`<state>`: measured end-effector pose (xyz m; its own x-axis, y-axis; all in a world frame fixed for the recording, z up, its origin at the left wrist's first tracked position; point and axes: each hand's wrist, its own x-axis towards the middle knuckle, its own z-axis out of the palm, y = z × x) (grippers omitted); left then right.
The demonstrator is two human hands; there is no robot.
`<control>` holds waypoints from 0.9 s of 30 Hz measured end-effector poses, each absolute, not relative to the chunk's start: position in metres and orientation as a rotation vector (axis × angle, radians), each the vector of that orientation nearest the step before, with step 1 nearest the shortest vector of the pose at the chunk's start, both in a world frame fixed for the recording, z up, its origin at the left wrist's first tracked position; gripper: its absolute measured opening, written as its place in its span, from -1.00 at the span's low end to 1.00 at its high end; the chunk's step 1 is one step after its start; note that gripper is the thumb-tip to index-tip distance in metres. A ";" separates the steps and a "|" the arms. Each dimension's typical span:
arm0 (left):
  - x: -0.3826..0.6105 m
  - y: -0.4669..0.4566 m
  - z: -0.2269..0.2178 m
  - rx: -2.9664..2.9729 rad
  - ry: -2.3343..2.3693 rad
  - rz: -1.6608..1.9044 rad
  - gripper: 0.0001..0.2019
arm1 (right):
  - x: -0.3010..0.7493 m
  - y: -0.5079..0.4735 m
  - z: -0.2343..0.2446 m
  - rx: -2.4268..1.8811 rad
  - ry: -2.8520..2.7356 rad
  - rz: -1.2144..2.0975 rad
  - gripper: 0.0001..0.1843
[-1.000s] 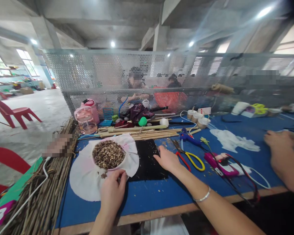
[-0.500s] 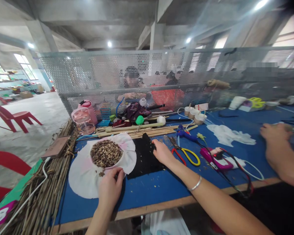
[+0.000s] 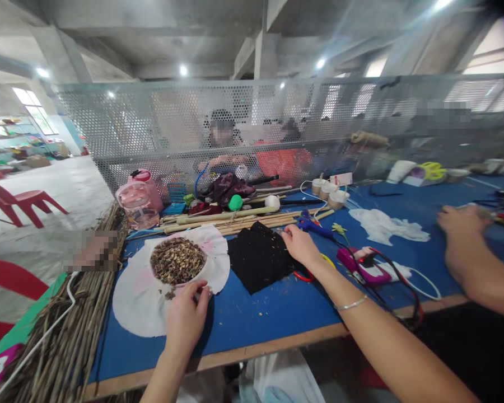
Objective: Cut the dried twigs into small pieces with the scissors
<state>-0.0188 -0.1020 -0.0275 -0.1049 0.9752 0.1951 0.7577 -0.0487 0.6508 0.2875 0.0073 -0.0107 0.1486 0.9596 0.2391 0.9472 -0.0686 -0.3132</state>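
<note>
A white bowl (image 3: 204,270) heaped with dry brown flakes (image 3: 178,261) sits on a round white cloth (image 3: 136,313). My left hand (image 3: 188,313) rests at the near right side of the bowl, over the cloth, thumb and fingers slightly apart. Beside it, a black cloth (image 3: 256,257) lies spread on the blue tabletop, speckled with small flakes. My right hand (image 3: 304,246) is closed at the right edge of this black cloth, fingertips pinched on it. Scissors with red and yellow handles (image 3: 304,276) lie partly hidden beneath my right hand.
Behind lie bamboo sticks (image 3: 235,224), a green ball (image 3: 236,202) and a pink jug (image 3: 136,204). To the right are a blue glue gun (image 3: 315,225), a purple power strip (image 3: 363,267) and another person's hand (image 3: 464,221). Bundled stalks (image 3: 78,313) line the left edge.
My right hand has moved right, and the black cloth now lies spread wider, its raised fold gone. The left hand's fingers have parted slightly near the bowl. The scissors are now more covered.
</note>
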 end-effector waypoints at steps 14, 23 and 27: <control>0.135 -0.032 -0.024 2.443 1.387 0.466 -0.77 | 0.305 -0.045 -0.013 -2.322 -1.921 0.062 -0.52; 0.111 0.009 -0.043 1.477 1.447 1.046 -0.72 | 0.316 -0.044 -0.016 -2.365 -1.776 0.253 -0.46; 0.106 0.013 -0.046 1.372 1.435 1.073 -0.73 | 0.319 -0.053 -0.018 -2.276 -1.482 0.352 -0.50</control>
